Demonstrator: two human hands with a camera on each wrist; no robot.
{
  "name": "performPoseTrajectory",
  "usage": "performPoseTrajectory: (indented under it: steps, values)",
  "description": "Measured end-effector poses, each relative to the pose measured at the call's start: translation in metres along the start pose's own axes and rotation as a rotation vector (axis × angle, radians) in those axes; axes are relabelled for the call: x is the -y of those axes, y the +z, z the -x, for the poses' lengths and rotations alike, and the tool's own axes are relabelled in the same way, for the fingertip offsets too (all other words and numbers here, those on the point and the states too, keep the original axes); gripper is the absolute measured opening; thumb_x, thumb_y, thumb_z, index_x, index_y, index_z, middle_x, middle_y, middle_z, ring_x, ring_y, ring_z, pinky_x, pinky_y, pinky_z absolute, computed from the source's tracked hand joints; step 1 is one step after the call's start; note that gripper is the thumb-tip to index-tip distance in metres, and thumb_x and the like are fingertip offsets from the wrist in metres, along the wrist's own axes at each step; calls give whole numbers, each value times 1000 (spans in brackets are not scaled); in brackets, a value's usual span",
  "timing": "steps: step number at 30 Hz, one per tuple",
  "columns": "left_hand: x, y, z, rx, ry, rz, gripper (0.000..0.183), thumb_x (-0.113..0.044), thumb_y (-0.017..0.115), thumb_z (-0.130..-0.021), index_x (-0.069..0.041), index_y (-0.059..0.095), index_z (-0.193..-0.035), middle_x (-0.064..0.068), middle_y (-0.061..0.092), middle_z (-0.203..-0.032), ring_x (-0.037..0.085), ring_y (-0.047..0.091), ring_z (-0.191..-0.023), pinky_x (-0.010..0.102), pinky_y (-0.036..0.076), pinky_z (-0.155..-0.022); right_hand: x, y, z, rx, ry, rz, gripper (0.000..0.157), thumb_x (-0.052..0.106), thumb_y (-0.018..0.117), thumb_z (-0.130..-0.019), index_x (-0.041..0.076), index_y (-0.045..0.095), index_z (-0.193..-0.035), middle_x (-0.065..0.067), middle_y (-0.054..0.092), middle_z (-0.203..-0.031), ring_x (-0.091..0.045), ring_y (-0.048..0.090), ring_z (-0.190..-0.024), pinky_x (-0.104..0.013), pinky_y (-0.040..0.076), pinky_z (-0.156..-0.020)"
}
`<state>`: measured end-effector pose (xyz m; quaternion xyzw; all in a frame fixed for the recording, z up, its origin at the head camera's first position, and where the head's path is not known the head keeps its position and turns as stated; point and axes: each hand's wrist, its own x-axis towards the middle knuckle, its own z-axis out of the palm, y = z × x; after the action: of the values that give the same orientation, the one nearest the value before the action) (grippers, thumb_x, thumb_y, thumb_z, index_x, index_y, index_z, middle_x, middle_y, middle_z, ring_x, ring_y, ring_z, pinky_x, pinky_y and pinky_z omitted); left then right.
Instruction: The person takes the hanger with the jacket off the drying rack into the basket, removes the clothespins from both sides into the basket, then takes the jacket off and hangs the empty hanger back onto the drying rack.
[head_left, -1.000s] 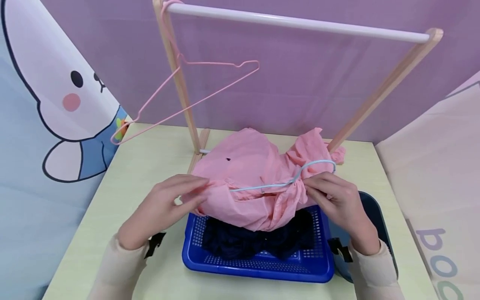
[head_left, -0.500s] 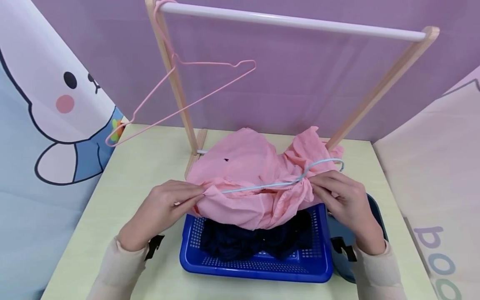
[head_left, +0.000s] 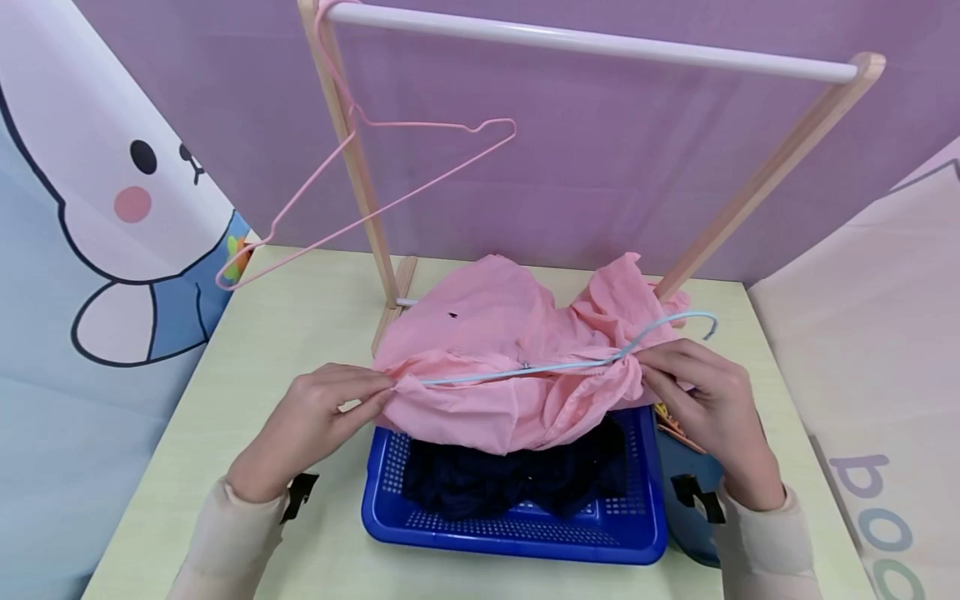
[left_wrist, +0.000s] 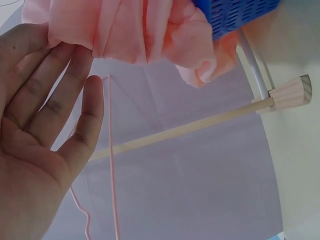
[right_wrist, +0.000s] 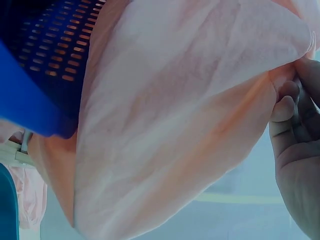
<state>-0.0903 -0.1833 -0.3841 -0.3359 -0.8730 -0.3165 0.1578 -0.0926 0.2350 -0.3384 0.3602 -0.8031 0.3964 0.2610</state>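
Fingers of left hand (head_left: 311, 417) and right hand (head_left: 708, 404) pinched on pink garment (head_left: 465, 333); blue hanger (head_left: 570, 365) could be dislodged if either pinch loosened.

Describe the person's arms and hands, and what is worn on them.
The left hand and right hand are bare, without gloves. Plain cream long sleeves reach about to the wrists, and a small black piece shows beside each cuff; what it is cannot be told.
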Motion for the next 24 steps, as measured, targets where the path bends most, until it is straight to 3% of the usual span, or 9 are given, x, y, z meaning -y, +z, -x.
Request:
performPoseTrajectory:
  steps: [5,14,20,24]
  values:
    - [5,3,2,12,-22,2,22,-16,73,-79,-19,73,-101,-8,68,-97,13,63,-93,36,51,-80,-2,-1,0,-39,-5,-11,15,10,66,-86,-4,71,-88,-15,66,-86,-8,53,-68,-12,41,-56]
    - [7,7,2,22,3,3,21,-16,73,-80,-18,73,-100,-8,68,-97,13,63,-92,36,50,-83,0,-4,2,-46,40,-3,13,6,67,-84,-5,71,-91,-15,66,-87,-11,59,-78,-11,46,-70]
    - [3,10,-3,30,23,-3,21,-17,71,-81,-16,72,-102,-7,67,-98,13,62,-93,35,48,-84,2,-2,-1,-40,48,-25,11,4,67,-84,-4,71,-91,-14,66,-88,-11,56,-75,-12,44,-64]
    - [-1,7,-8,81,6,-25,21,-25,71,-82,-18,70,-101,-11,64,-89,9,60,-85,30,49,-78,3,1,-2,-22,50,-42,11,2,67,-83,-4,71,-92,-14,66,-90,-11,56,-76,-12,44,-63]
